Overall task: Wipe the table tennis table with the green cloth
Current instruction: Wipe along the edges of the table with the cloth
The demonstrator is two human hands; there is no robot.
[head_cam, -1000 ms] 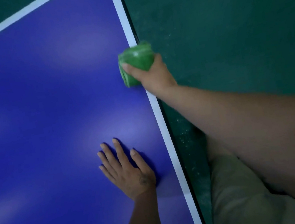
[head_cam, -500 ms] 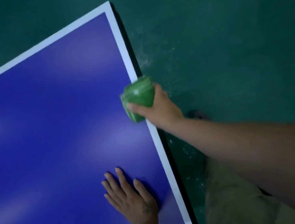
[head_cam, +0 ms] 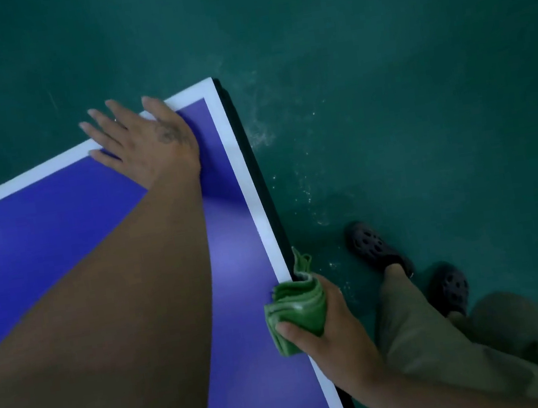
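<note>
The blue table tennis table [head_cam: 56, 226] with white edge lines fills the lower left; its far right corner is in view. My left hand [head_cam: 144, 138] lies flat near that corner, fingers straight and reaching over the far white line. My right hand [head_cam: 327, 330] grips the folded green cloth [head_cam: 298, 313] at the table's right side edge, thumb on top of the cloth. Part of the cloth hangs past the edge.
Dark green floor [head_cam: 382, 84] surrounds the table, with pale dust specks beside the right edge. My two dark clogs [head_cam: 374, 251] and khaki trouser legs [head_cam: 461, 349] stand just right of the table.
My left hand has slid forward from mid-table to the far corner. My right hand has drawn the cloth back along the right edge toward me. The view has tilted down, showing my feet.
</note>
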